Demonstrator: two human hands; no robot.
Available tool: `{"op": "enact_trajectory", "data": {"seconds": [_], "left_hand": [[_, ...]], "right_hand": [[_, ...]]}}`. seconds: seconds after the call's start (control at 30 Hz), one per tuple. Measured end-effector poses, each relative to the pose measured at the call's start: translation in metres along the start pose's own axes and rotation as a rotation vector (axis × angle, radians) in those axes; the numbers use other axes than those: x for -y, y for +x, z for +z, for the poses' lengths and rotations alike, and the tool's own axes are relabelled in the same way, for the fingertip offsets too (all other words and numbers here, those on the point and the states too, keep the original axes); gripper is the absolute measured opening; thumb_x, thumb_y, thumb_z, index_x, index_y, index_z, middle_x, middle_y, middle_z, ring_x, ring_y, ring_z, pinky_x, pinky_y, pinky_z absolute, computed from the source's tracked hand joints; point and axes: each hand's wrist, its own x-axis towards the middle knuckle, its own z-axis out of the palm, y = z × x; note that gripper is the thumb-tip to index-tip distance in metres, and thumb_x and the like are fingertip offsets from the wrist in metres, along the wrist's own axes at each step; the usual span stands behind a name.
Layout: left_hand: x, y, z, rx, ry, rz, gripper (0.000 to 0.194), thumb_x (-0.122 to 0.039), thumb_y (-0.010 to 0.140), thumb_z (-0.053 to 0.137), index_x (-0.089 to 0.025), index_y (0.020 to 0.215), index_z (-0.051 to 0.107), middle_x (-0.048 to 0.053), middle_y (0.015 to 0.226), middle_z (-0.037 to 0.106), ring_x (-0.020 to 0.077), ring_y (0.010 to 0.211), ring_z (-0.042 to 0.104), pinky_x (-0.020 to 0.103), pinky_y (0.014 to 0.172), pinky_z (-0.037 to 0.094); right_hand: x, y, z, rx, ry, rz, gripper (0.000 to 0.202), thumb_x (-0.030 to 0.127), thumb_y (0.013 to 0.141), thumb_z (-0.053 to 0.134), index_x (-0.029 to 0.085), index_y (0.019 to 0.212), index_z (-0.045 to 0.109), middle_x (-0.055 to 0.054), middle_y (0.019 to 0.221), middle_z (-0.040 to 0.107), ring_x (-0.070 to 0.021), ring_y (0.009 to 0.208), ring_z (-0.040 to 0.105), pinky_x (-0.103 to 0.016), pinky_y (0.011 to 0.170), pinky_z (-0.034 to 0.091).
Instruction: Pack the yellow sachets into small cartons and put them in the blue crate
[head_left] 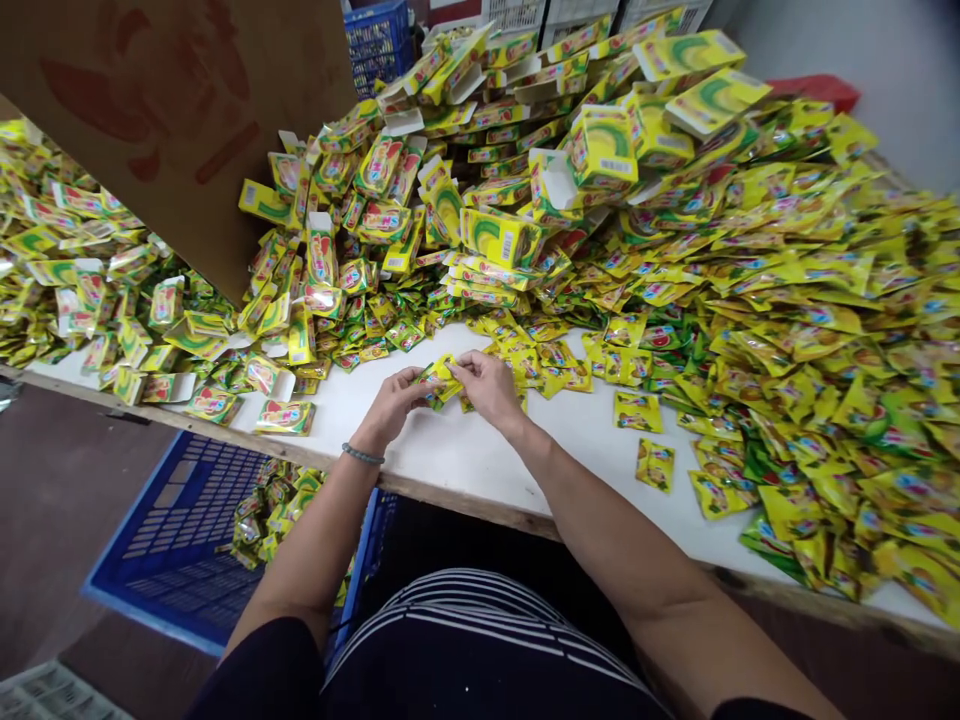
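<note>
Close together over the white table (465, 465), both hands are closed on small candy packets (444, 377), yellow with some green. My left hand (394, 402) pinches them from the left side. From the right, my right hand (484, 385) grips the yellow upper part with thumb and fingers. How many packets are between the hands I cannot tell. Just beyond my right hand lie loose yellow packets (551, 362). Single packets (655, 465) lie on the table farther right. Small yellow-green boxes (285, 417), some with open flaps, sit to the left of my left hand.
A tall heap of boxes (502, 235) rises behind the hands, and a wide pile of packets (817, 300) covers the right side. A brown cardboard sheet (172, 120) leans at the left. Below the table edge stands a blue crate (161, 545) with packets inside.
</note>
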Motion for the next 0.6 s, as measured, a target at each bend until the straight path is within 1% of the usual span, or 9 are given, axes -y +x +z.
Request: {"op": "enact_trajectory", "data": {"seconds": [0.1,0.23,0.3,0.37,0.43,0.5,0.53,0.57,0.6], "left_hand": [[0.004,-0.001,-0.004,-0.036,0.079,0.041,0.04,-0.031,0.056,0.089,-0.012,0.083,0.066,0.0,0.07,0.065,0.0104,0.063,0.059,0.024,0.062,0.046],[0.01,-0.009,-0.008,-0.015,0.222,0.057,0.042,-0.037,0.057,0.089,-0.012,0.079,0.064,-0.001,0.067,0.062,0.0093,0.06,0.055,0.024,0.06,0.045],[0.006,-0.019,-0.016,-0.036,0.355,0.076,0.043,-0.041,0.06,0.087,-0.014,0.081,0.062,-0.001,0.07,0.062,0.0099,0.06,0.056,0.024,0.059,0.044],[-0.005,-0.035,-0.032,-0.082,0.528,0.087,0.043,-0.043,0.065,0.084,-0.015,0.09,0.062,0.003,0.082,0.067,0.0131,0.066,0.062,0.025,0.062,0.047],[-0.022,-0.057,-0.057,-0.239,0.784,0.066,0.047,-0.045,0.073,0.078,-0.017,0.107,0.061,0.009,0.101,0.07,0.0196,0.081,0.068,0.03,0.071,0.051],[-0.039,-0.077,-0.086,-0.59,1.135,-0.009,0.055,-0.048,0.081,0.07,-0.017,0.123,0.056,0.016,0.115,0.069,0.0291,0.103,0.067,0.041,0.088,0.05],[-0.046,-0.085,-0.1,-0.76,1.288,-0.082,0.061,-0.052,0.083,0.066,-0.015,0.128,0.053,0.021,0.119,0.067,0.0348,0.113,0.063,0.047,0.096,0.047],[-0.05,-0.091,-0.111,-0.865,1.398,-0.173,0.066,-0.057,0.083,0.064,-0.012,0.13,0.052,0.025,0.122,0.066,0.0399,0.121,0.059,0.053,0.101,0.042],[-0.052,-0.094,-0.118,-0.906,1.474,-0.262,0.07,-0.061,0.083,0.061,-0.01,0.13,0.052,0.028,0.122,0.065,0.0435,0.125,0.055,0.058,0.104,0.038]], "right_hand": [[0.003,-0.005,0.0,0.062,-0.039,-0.044,0.034,0.054,0.078,0.064,0.02,0.077,0.064,-0.003,0.072,0.065,-0.0168,0.068,0.058,-0.028,0.062,0.047],[0.012,-0.016,0.002,0.303,-0.169,-0.025,0.04,0.06,0.075,0.066,0.019,0.077,0.064,0.0,0.07,0.062,-0.0156,0.067,0.052,-0.027,0.06,0.04],[0.016,-0.02,0.003,0.362,-0.245,0.008,0.044,0.063,0.073,0.066,0.019,0.068,0.06,0.001,0.063,0.056,-0.0146,0.062,0.047,-0.027,0.056,0.035],[0.018,-0.022,0.003,0.383,-0.264,0.019,0.044,0.062,0.073,0.066,0.019,0.067,0.059,0.001,0.061,0.056,-0.0145,0.061,0.047,-0.027,0.056,0.033],[0.018,-0.021,0.002,0.384,-0.297,0.027,0.04,0.059,0.074,0.066,0.019,0.069,0.06,0.001,0.063,0.058,-0.0152,0.062,0.049,-0.027,0.056,0.032],[0.017,-0.018,-0.001,0.342,-0.374,0.034,0.037,0.055,0.074,0.066,0.02,0.067,0.059,0.0,0.061,0.057,-0.0155,0.061,0.048,-0.028,0.057,0.031],[0.016,-0.017,-0.002,0.312,-0.41,0.034,0.035,0.054,0.074,0.066,0.02,0.065,0.057,0.0,0.06,0.056,-0.0153,0.061,0.047,-0.028,0.057,0.031],[0.014,-0.015,-0.003,0.281,-0.435,0.031,0.035,0.052,0.074,0.066,0.021,0.063,0.055,0.001,0.059,0.055,-0.0151,0.06,0.046,-0.028,0.057,0.03],[0.013,-0.013,-0.003,0.253,-0.449,0.027,0.036,0.052,0.074,0.066,0.021,0.062,0.053,0.001,0.058,0.053,-0.0149,0.059,0.045,-0.028,0.056,0.03]]}}
